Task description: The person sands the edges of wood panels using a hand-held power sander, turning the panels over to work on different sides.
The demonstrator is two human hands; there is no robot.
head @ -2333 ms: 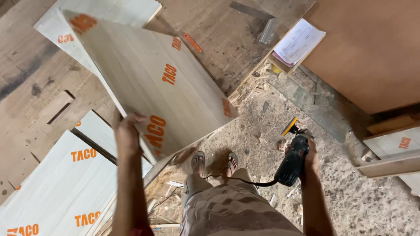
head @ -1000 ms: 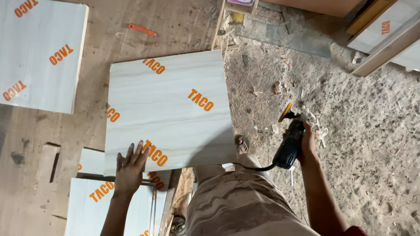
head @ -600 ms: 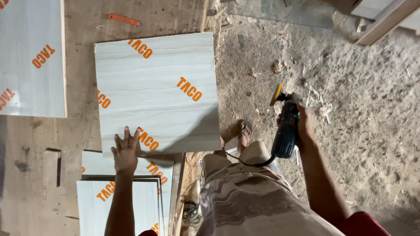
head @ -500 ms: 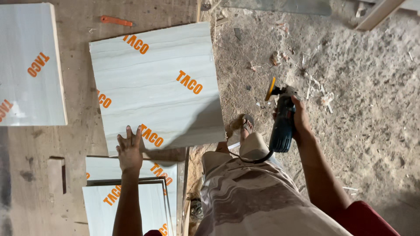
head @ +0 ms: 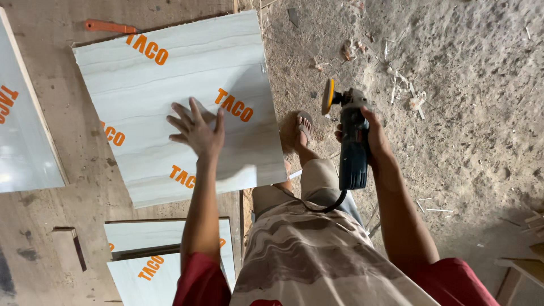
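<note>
the dusty floor [head: 470,141] spreads out to the right of the right hand, strewn with wood chips. the brown worktop [head: 51,226] runs under and to the left of the left hand. on it lies the big pale laminated panel [head: 170,73] with orange lettering, flat, its right part hanging past the worktop's edge toward the person's sandalled foot [head: 299,129]. the left hand [head: 195,129] rests palm down on the middle of this panel, fingers [head: 180,110] spread wide and holding nothing. another pale panel [head: 22,141] lies well to the left of those fingers, and two smaller ones [head: 147,260] lie below them, beside the forearm. the right hand [head: 371,139] is wrapped around the body of a dark angle grinder [head: 351,141], its orange disc [head: 328,96] just beyond the fingers, off the panel's right edge and apart from it. a thin orange tool [head: 110,26] lies far above the left fingers, at the panel's upper corner.
</note>
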